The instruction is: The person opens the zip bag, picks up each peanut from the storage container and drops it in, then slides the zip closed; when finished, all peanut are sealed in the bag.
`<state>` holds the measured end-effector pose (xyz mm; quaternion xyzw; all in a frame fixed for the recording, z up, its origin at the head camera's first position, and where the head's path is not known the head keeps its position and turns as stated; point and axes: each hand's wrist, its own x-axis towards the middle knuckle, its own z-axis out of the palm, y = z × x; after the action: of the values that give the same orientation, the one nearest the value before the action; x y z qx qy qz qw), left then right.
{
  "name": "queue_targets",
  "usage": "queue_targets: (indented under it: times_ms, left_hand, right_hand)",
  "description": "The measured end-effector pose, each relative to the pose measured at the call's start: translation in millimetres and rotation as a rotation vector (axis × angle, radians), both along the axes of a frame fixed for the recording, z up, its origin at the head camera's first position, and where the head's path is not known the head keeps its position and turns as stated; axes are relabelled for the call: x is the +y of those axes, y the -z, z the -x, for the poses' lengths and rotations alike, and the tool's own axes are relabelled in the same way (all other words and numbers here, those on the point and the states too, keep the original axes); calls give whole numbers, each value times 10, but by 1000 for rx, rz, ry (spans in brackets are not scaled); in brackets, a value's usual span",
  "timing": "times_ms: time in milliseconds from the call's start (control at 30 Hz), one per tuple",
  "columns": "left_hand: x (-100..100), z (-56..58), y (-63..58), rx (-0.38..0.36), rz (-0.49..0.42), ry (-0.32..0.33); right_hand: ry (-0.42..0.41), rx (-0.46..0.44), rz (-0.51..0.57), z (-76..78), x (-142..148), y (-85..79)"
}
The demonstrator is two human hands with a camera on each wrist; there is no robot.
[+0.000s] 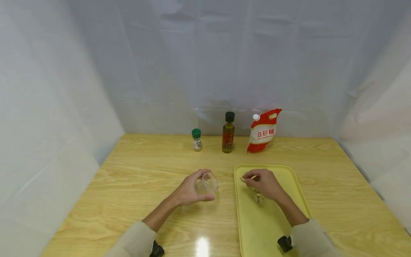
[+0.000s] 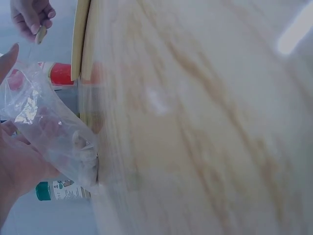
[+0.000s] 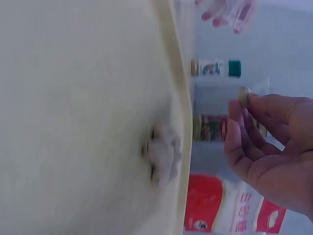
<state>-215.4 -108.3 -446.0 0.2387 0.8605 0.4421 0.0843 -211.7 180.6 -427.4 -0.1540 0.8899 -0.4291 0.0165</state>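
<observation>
My left hand [image 1: 188,190] grips a clear plastic bag [image 1: 207,184] over the wooden table, left of the yellow tray [image 1: 257,228]. Its mouth is held wide, and the left wrist view shows several pale pieces [image 2: 87,159] at the bottom of the bag. Above the tray's far left part, my right hand [image 1: 267,185] pinches one small tan nut, seemingly a pistachio [image 3: 243,97], between thumb and fingertips. Beneath that hand lies a small pile of similar nuts [image 3: 164,154] on the tray, partly hidden by it in the head view.
At the back of the table [image 1: 144,171] stand a green-capped spice jar [image 1: 197,140], a dark-capped bottle [image 1: 228,134] and a red and white sugar bag [image 1: 264,132]. White sheeting [image 1: 199,64] closes off the back and both sides.
</observation>
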Motion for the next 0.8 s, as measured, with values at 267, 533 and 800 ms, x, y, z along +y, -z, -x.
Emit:
queue_targets:
  times_ms: [267, 533, 800]
  left_hand:
    - [-12, 6, 25, 1, -13, 11]
    - [-32, 2, 8, -19, -15, 22]
    - [-36, 8, 18, 0, -13, 18]
  right_hand:
    - [-28, 93, 106, -58, -508, 52]
    - [-44, 152, 61, -88, -785, 64]
    - [-28, 139, 82, -72, -741, 13]
